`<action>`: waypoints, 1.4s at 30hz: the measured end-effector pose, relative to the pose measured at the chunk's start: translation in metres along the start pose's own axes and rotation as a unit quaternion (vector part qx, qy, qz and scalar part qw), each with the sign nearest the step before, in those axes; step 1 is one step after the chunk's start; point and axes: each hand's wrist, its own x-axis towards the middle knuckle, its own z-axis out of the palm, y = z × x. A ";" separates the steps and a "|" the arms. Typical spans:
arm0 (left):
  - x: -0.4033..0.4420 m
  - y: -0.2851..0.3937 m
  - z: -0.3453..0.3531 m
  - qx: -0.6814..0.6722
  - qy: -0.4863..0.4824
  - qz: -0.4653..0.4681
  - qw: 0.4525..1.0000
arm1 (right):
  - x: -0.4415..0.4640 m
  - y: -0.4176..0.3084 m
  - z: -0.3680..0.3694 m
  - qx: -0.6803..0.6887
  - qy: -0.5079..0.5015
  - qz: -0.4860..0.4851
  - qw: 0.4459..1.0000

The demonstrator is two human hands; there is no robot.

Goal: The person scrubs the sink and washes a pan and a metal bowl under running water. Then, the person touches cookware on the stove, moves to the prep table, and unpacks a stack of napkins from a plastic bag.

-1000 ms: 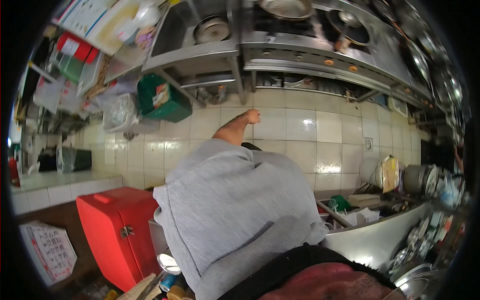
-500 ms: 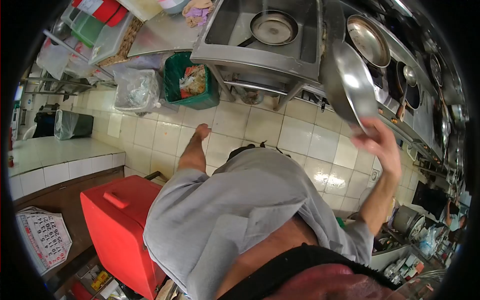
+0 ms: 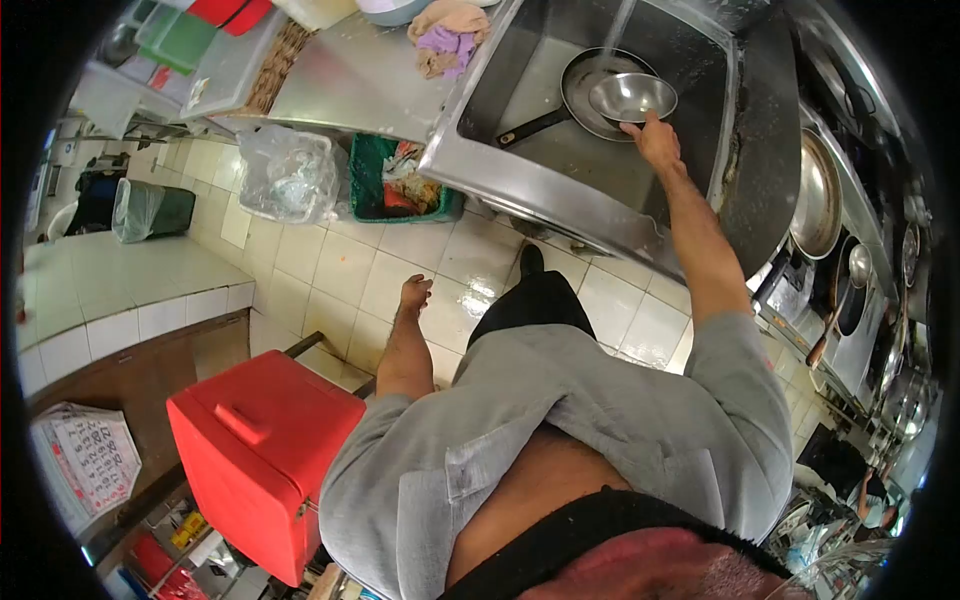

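Note:
My right hand (image 3: pixel 660 142) grips the near rim of a shiny metal bowl (image 3: pixel 625 95). The bowl is inside the steel sink (image 3: pixel 545 190), over a frying pan (image 3: pixel 577 85) whose black handle points to the lower left. Part of the pan is hidden beneath the bowl; whether the two touch, I cannot tell. A thin stream of water (image 3: pixel 621 35) falls at the back of the sink, near the bowl. My left hand (image 3: pixel 416 292) hangs low over the tiled floor with its fingers loosely curled and apart, holding nothing.
A green bin (image 3: pixel 368 195) with food scraps and a bin lined with clear plastic (image 3: pixel 285 180) stand left of the sink. Cloths (image 3: pixel 447 38) lie on the steel counter. At right, a large pan (image 3: pixel 815 195) rests by the stove. A red box (image 3: pixel 262 440) is at my left.
My right hand has carried the metal bowl from the right side, beside the stove, into the sink over the frying pan. I have moved closer to the sink.

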 end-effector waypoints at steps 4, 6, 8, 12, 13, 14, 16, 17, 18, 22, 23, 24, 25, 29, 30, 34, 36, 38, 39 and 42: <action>0.040 0.021 0.003 -0.074 0.039 -0.032 0.996 | 0.072 0.024 0.030 -0.159 -0.060 0.021 0.985; 0.062 0.022 0.006 -0.108 0.055 -0.043 0.992 | 0.097 0.035 0.045 -0.267 -0.071 0.014 0.961; 0.086 0.026 0.006 -0.153 0.091 -0.044 0.983 | 0.118 0.038 0.061 -0.372 -0.079 0.004 0.925; 0.148 0.027 0.001 -0.217 0.130 -0.062 0.965 | 0.144 0.042 0.093 -0.434 -0.054 -0.036 0.899; 0.161 0.029 0.000 -0.226 0.142 -0.070 0.961 | 0.143 0.041 0.097 -0.358 -0.061 -0.060 0.930; 0.174 0.030 0.000 -0.250 0.142 -0.068 0.955 | 0.142 0.038 0.101 -0.257 -0.097 -0.050 0.960; 0.195 0.035 0.003 -0.311 0.156 -0.083 0.934 | 0.137 0.030 0.125 -0.182 -0.077 -0.036 0.980; 0.205 0.037 0.005 -0.320 0.158 -0.080 0.931 | 0.140 0.023 0.138 -0.098 -0.057 -0.031 0.993; 0.217 0.037 0.006 -0.355 0.128 -0.051 0.925 | 0.143 0.015 0.145 -0.100 -0.052 -0.045 0.993; 0.242 0.047 0.008 -0.402 0.213 -0.034 0.890 | 0.155 0.011 0.175 0.199 0.092 0.110 0.969; 0.252 0.044 0.011 -0.409 0.250 -0.036 0.877 | 0.150 0.009 0.175 0.233 0.102 0.110 0.961; 0.260 0.042 0.015 -0.414 0.252 -0.036 0.874 | 0.150 0.005 0.171 0.232 0.102 0.104 0.962; 0.264 0.037 0.017 -0.405 0.297 0.005 0.865 | 0.148 -0.001 0.163 0.192 0.168 0.049 0.966; 0.275 -0.007 0.017 -0.397 0.309 0.067 0.861 | 0.143 -0.015 0.120 0.173 0.263 -0.034 0.949; 0.269 -0.018 0.015 -0.360 0.300 0.028 0.883 | 0.140 -0.015 0.108 0.178 0.267 -0.054 0.946; 0.189 -0.053 0.003 -0.357 0.296 -0.099 0.880 | 0.109 -0.018 0.063 0.211 0.266 -0.129 0.932; 0.152 -0.096 -0.008 -0.343 0.312 -0.128 0.876 | 0.090 -0.019 0.047 0.225 0.257 -0.142 0.929; 0.123 -0.147 -0.021 -0.320 0.283 -0.212 0.879 | 0.070 -0.015 0.034 0.248 0.198 -0.142 0.938; 0.110 -0.177 -0.032 -0.329 0.210 -0.228 0.892 | 0.054 -0.018 0.026 0.251 0.199 -0.144 0.936; 0.054 -0.147 -0.065 -0.165 0.295 -0.166 0.927 | 0.003 -0.034 -0.008 0.272 0.141 -0.191 0.932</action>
